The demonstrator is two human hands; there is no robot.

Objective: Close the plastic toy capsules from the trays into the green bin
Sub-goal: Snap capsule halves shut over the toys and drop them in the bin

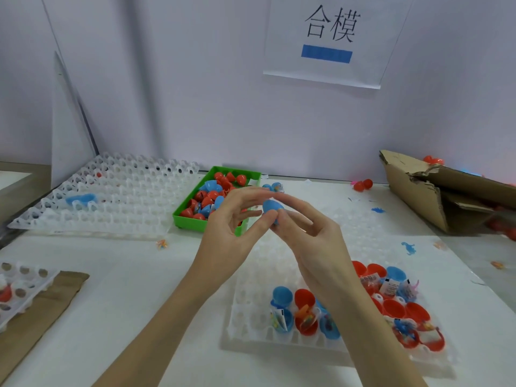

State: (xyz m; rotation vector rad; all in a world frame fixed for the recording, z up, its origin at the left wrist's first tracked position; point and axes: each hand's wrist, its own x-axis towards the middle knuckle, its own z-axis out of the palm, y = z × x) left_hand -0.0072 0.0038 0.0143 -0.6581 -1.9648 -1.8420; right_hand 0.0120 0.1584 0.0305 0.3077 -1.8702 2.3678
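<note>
Blue capsule (272, 205), green bin (186, 217)

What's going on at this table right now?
A person holds a blue capsule up between both hands, left hand and right hand, fingers pinching it above the table. The green bin behind already holds red and blue capsules. The near tray still has open red and blue halves with toys inside.

On the wall behind the counter hangs a white paper sheet (332, 40). It carries two big black characters, 合模 (332, 25), and below them there is a blue bar (326, 53) with no readable text. The small labels (389, 286) inside the capsules are too blurred to read.
</note>
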